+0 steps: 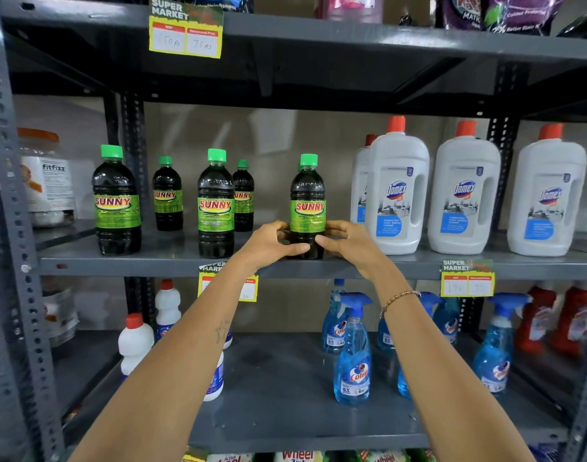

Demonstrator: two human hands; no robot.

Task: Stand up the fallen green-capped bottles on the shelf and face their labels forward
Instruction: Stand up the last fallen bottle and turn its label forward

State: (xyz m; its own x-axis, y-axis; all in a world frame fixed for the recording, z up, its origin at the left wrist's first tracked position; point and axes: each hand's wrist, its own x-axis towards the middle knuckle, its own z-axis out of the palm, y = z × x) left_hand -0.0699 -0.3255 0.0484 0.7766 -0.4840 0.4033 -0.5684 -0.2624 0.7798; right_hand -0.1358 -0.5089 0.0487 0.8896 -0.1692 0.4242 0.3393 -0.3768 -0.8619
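Several dark bottles with green caps and green SUNNY labels stand upright on the middle shelf (172, 261). The rightmost front bottle (307, 195) stands near the shelf's front edge, label facing me. My left hand (272, 243) and my right hand (343, 240) both grip its lower part, one on each side. A second cap peeks out just behind it. Two more front bottles stand at the left (117, 200) and in the middle (216, 203), labels forward. Two smaller-looking ones stand further back (167, 195) (243, 196).
White Domex jugs (397, 191) with red caps stand close to the right of the held bottle. A fitfizz jar (47, 178) sits at far left. Blue spray bottles (352, 355) and white bottles (135, 341) fill the lower shelf. Yellow price tags (467, 278) hang on the shelf edges.
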